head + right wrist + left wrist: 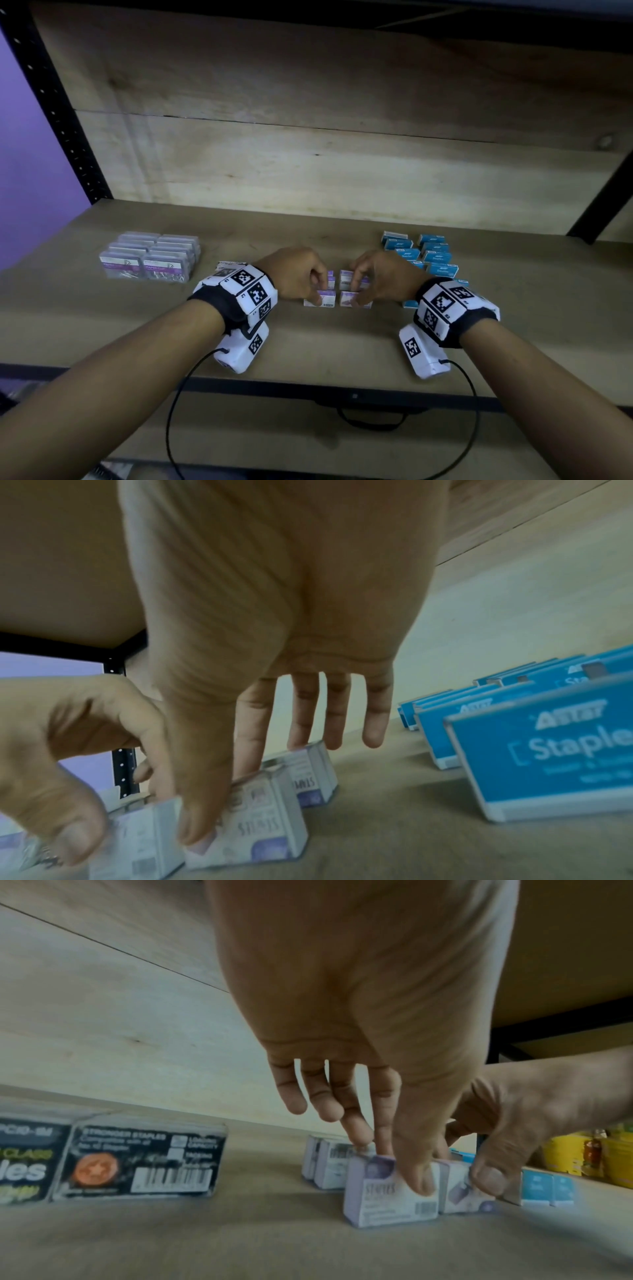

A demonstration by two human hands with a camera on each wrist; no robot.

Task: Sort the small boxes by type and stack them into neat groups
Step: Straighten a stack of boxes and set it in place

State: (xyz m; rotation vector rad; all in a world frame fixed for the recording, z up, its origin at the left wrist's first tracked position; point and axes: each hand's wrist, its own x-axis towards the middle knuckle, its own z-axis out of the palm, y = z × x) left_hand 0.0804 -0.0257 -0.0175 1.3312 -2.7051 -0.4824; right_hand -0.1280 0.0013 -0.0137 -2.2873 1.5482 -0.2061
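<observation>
Four small purple-and-white staple boxes (337,291) stand in a two-by-two block at mid-shelf. My left hand (320,287) pinches the near-left purple box (390,1196), thumb on its front and fingers behind it. My right hand (356,287) pinches the near-right purple box (260,826) beside it, thumb in front and index finger on its back edge. The two near boxes sit side by side, almost touching. Two more purple boxes (325,1164) stand just behind. Clear paper-clip boxes (150,260) are grouped at left, and blue staple boxes (431,257) stand in rows at right.
Black-labelled staple packs (137,1161) stand left of the purple boxes, mostly hidden behind my left wrist in the head view. A wooden back panel (308,137) closes the shelf. The shelf's front edge (308,387) runs below my wrists. Yellow items (582,1153) show far right.
</observation>
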